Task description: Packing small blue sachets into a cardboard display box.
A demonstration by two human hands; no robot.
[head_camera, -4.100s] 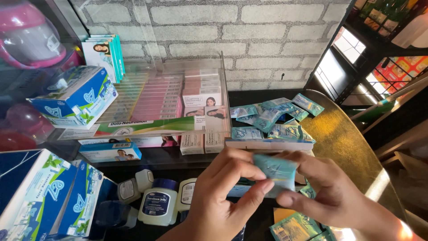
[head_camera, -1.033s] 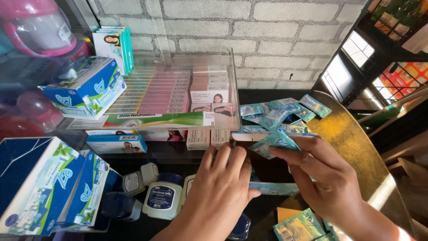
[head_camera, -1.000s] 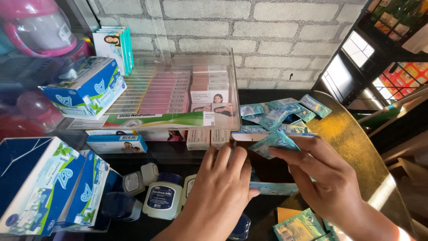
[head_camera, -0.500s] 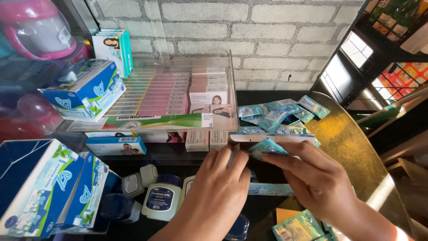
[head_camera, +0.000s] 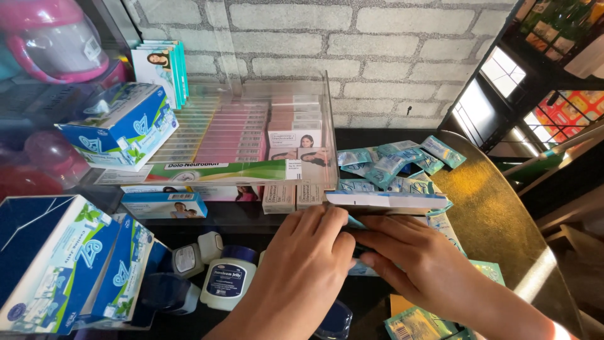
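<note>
My left hand (head_camera: 308,258) and my right hand (head_camera: 418,261) meet at the front edge of a low white-and-blue display box (head_camera: 384,200) full of teal sachets (head_camera: 390,165). The fingertips of both hands pinch a teal sachet (head_camera: 356,223) just under the box's front lip; most of it is hidden by my fingers. More teal sachets (head_camera: 487,271) lie under and to the right of my right hand.
A clear acrylic rack (head_camera: 251,135) holds pink and white boxes behind. Blue-and-white boxes (head_camera: 119,126) stack at the left, white jars (head_camera: 228,284) with blue labels stand at the front. A round brass-coloured tabletop (head_camera: 503,220) is at the right, a brick wall behind.
My hands have moved down and forward, from holding a sachet up above the box to pressing together at its front edge. The sachet is now mostly covered by my fingers.
</note>
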